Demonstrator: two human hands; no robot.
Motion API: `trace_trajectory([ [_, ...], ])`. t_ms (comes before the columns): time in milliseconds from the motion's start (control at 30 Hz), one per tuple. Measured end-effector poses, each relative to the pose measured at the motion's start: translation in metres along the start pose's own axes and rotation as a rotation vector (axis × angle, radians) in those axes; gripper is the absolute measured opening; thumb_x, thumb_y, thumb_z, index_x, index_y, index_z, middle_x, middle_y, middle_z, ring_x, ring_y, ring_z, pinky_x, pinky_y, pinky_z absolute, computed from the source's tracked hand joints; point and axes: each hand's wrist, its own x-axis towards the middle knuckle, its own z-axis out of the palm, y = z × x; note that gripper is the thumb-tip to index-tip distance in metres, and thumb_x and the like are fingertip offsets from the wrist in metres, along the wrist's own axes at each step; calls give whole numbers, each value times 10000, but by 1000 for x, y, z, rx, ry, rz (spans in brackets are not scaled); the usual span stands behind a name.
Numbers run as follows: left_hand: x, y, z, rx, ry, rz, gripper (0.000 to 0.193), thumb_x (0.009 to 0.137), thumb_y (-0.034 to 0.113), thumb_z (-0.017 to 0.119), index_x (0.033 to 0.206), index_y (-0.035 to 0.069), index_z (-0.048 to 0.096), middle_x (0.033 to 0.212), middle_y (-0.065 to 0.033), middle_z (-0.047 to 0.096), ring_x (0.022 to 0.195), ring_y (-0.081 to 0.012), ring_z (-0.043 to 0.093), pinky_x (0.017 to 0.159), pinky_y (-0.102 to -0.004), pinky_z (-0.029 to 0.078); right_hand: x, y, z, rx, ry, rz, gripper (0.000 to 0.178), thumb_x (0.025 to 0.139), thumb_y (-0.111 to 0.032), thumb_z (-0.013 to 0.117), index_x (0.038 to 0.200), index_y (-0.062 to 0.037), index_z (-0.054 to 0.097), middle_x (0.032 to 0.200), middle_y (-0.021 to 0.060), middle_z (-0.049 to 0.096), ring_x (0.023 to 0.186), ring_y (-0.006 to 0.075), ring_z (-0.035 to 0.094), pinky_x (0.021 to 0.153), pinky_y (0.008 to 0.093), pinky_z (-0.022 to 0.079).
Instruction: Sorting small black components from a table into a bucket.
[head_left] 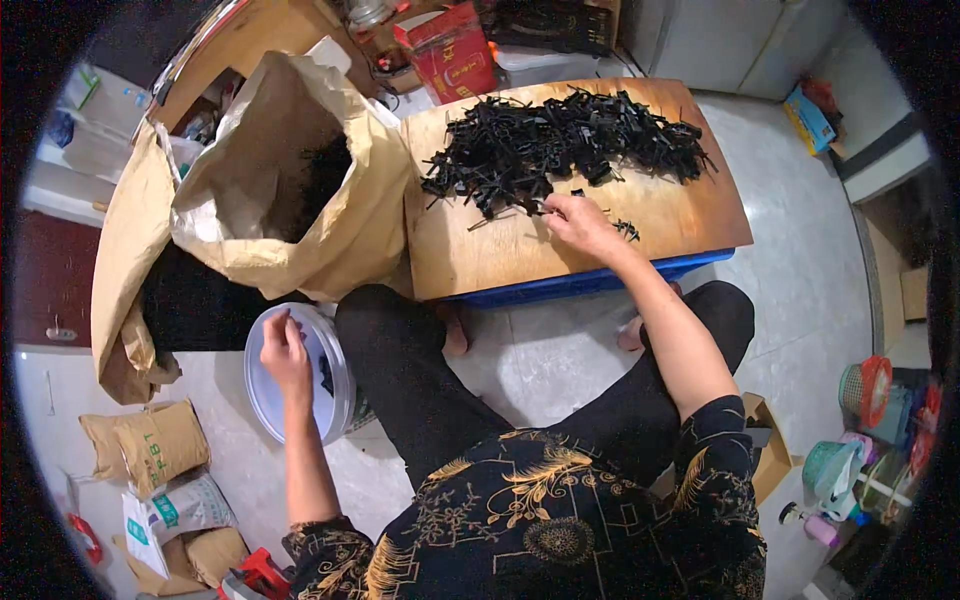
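A heap of small black plastic parts (560, 140), many with thin stems, is spread over a wooden board (450, 255). At the near edge of this heap, my right hand (583, 226) has its fingers pinched together on a black plastic part, mostly hidden by the fingertips. A few loose black pieces (626, 230) lie beside that hand on the board. My left hand (287, 352) is over a white round bucket (262, 400), its fingers curled closed; whatever they may hold is hidden. Some black pieces (327, 375) show inside the bucket.
Left of the board stands a large open paper sack (370, 200) with dark contents. A blue crate (550, 290) supports the board. Behind it is a red box (448, 55). Filled bags (165, 445) lie on the floor at left; an open cardboard box (770, 455) sits at my right.
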Motion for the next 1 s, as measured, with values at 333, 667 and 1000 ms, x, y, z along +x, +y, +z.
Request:
trace_trajectory([
  [333,17,180,153,-972,-964,-424,700,810,138,641,1349,31,208,1158,-169,496,827,-197,606,656,-268,487,-6,-26,-18,420,-39,-100,134,869,-138,513,888,-6,524,727,1,500,699,79,446,635,254,398],
  [667,32,181,218,-1322,-1138,-469,521,792,136,668,1226,49,392,1014,-106,591,799,-200,633,665,-242,528,-15,-34,-26,369,47,-100,163,861,-121,514,993,-39,563,753,95,571,688,190,562,613,317,450],
  [1000,33,169,225,-1332,-1013,-501,543,828,123,629,1276,64,327,1015,-103,592,759,-152,631,638,-219,523,-3,-48,-17,148,75,-140,233,826,-93,511,1054,-65,550,863,139,612,766,322,608,630,392,483],
])
